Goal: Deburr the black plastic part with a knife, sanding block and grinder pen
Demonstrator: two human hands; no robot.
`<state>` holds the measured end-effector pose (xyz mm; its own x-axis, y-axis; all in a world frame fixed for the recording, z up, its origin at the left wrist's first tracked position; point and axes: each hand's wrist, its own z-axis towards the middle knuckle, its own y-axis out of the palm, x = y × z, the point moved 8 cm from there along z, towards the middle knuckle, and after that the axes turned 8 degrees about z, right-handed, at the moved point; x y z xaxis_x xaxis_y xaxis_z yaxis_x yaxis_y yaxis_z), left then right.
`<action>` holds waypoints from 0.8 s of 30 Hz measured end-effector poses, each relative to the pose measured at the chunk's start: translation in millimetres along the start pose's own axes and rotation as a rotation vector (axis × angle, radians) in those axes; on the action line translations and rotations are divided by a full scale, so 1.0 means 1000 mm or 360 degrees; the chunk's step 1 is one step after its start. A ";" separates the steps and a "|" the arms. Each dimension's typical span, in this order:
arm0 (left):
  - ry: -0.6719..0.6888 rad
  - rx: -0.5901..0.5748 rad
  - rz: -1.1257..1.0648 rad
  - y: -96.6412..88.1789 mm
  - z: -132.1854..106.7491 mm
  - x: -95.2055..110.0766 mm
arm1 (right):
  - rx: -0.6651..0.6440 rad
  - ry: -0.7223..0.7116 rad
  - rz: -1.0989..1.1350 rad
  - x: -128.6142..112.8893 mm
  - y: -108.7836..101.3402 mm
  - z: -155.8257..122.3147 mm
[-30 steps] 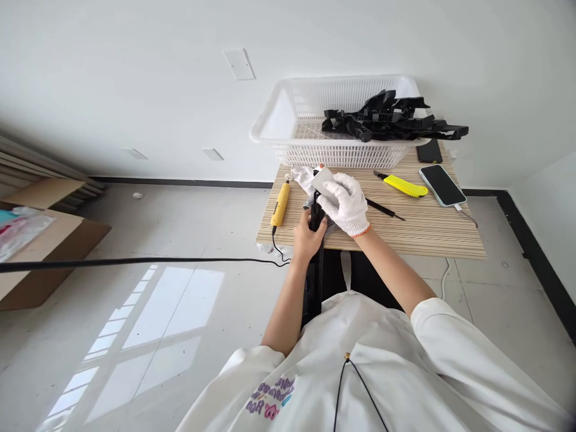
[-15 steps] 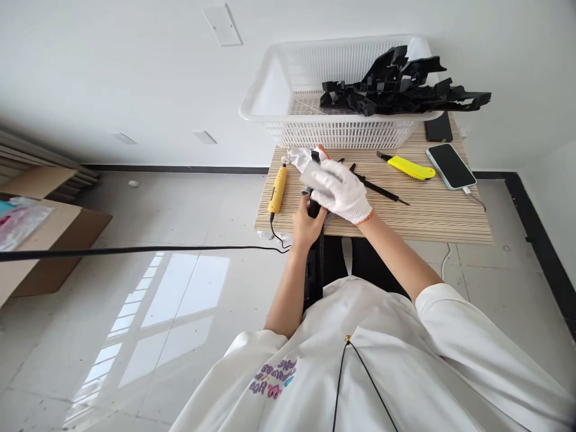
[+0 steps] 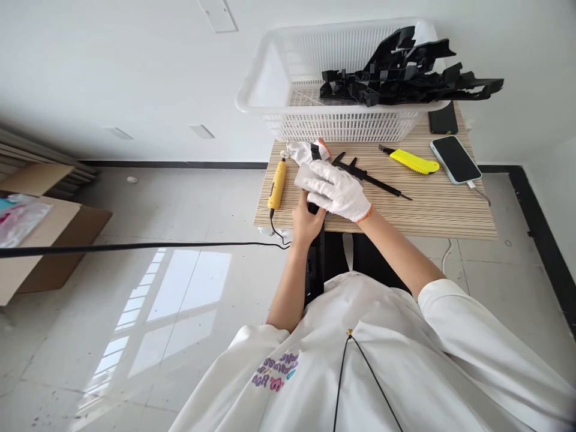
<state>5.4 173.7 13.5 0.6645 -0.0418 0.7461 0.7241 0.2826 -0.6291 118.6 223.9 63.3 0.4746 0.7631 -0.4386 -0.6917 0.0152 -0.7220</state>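
My bare left hand [image 3: 308, 221] is wrapped round a long black plastic part [image 3: 316, 264], which runs from over the table down to my lap. On my right hand [image 3: 336, 191] is a white knit glove with an orange cuff. It presses a grey flat sanding pad [image 3: 304, 176] against the upper stretch of the black part, just beyond my left fingers. The pad's contact face is hidden by the glove. Close by on the left lies a yellow corded rotary tool [image 3: 278, 185]. A black caliper [image 3: 373, 179] rests to the right of the glove.
A white plastic basket [image 3: 333, 125] with several black plastic parts [image 3: 387, 84] stands at the table's back. To the right lie a yellow utility knife [image 3: 414, 161], a phone [image 3: 454, 159] on a cable and a black device [image 3: 443, 119]. Another glove [image 3: 299, 151] lies behind the pad.
My gloved right hand has shifted slightly left and down with the grey sanding pad, showing more of the caliper. My left hand keeps its hold. The view has tilted a little.
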 end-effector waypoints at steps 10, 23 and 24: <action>0.0021 0.0020 0.0009 0.001 0.001 -0.001 | 0.0054 0.0022 0.0002 -0.001 -0.001 -0.001; 0.0058 0.0053 -0.0007 0.001 0.002 -0.001 | 0.0293 -0.0099 0.0037 0.001 -0.004 -0.005; 0.0069 0.0060 -0.0012 0.000 0.002 0.000 | 0.0270 -0.0141 0.0046 -0.001 -0.002 -0.006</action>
<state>5.0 176.1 13.7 0.6671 -0.0855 0.7400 0.7222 0.3177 -0.6144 122.8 219.4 62.6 0.4084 0.8186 -0.4037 -0.7898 0.0952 -0.6060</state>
